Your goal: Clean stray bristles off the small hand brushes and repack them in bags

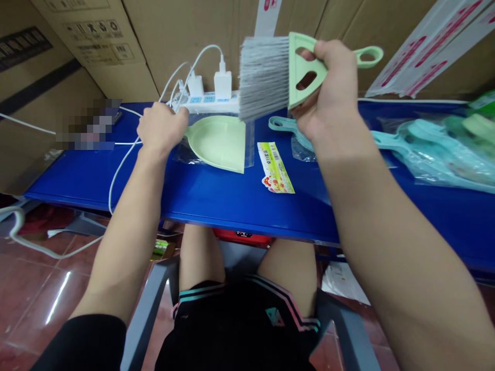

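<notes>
My right hand (332, 87) is closed around the base of a light green hand brush (297, 69), raised above the back of the table. Its grey bristles point left, and its looped handle end sticks out to the right of the fist. On the left, my left hand (160, 126) is closed on the handle of a matching green dustpan (218, 141), which is held low over a clear plastic bag (249, 139). The pan's wide edge faces right. Between the hands, a yellow-green printed label card (276, 167) lies on the blue table (216, 198).
Blue and green brush sets in plastic (436, 149) lie at the right, and a blue handle (286, 124) shows behind my right wrist. A white power strip (209, 103) with chargers and cables stands at the back. Cardboard boxes (201, 31) wall off the rear.
</notes>
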Available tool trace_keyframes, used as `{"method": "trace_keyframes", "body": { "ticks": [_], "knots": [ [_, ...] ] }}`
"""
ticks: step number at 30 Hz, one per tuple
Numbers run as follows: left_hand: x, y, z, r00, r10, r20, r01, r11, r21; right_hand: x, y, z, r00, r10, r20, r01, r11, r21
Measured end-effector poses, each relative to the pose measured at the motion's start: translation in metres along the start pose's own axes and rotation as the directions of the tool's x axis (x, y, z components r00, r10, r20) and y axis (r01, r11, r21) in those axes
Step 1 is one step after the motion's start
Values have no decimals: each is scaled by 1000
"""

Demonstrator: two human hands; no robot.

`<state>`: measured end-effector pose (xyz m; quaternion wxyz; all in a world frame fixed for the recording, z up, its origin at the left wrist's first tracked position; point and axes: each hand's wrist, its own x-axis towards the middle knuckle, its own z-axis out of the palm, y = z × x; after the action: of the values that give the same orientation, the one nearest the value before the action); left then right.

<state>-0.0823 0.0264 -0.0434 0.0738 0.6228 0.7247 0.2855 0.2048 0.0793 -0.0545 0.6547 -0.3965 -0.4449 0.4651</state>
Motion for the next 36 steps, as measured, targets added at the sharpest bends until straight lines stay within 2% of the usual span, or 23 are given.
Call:
{"method": "trace_keyframes", "body": {
  "ticks": [3,7,10,12,14,15,16,17,18,20,21,23,25,29,34,36],
  "knots": [
    [-8,10,-3,986,-151,-70,155,986,60,-7,-1,8,999,10,-50,-7,998,56],
    [-16,17,-4,988,-118,-102,125,990,67,-17,-4,17,994,27,-109,-13,991,130],
    [-17,27,-5,969,32,-244,-31,999,6,-23,-7,20,995,71,-73,-60,988,140],
    [-14,41,-7,910,165,-380,-189,982,-25,-27,-10,22,995,66,-75,-57,991,119],
    [-8,59,-8,846,281,-452,-322,947,-14,-31,-11,27,988,24,-151,-7,994,109],
    [-5,68,-9,823,350,-447,-391,920,1,-32,-12,30,981,0,-193,22,994,110],
    [-2,76,-8,817,425,-390,-459,888,6,-34,-12,33,975,-22,-219,47,993,109],
    [0,83,-7,781,502,-373,-541,841,-1,-35,-12,35,974,-45,-221,69,993,101],
    [1,88,-4,723,608,-328,-650,759,-25,-37,-11,38,976,-81,-204,99,992,78],
    [-2,95,3,652,716,-249,-748,662,-56,-40,-10,41,968,-206,-143,206,978,-13],
    [-5,96,6,644,738,-202,-760,647,-58,-41,-10,42,952,-285,-115,279,958,-67],
    [-12,98,13,667,737,-111,-744,667,-38,-45,-7,45,906,-416,-75,402,904,-145],
    [-17,96,16,675,736,-52,-738,674,-34,-47,-4,47,874,-482,-59,468,869,-162],
    [-17,83,14,676,736,-33,-737,676,-23,-51,-1,52,863,-503,-53,495,861,-119],
    [-13,64,14,626,780,7,-779,625,46,-57,-6,58,874,-474,-106,468,881,-73],
    [-12,61,18,638,769,36,-770,635,64,-58,-6,58,882,-457,-116,454,889,-58]
  ]
}}
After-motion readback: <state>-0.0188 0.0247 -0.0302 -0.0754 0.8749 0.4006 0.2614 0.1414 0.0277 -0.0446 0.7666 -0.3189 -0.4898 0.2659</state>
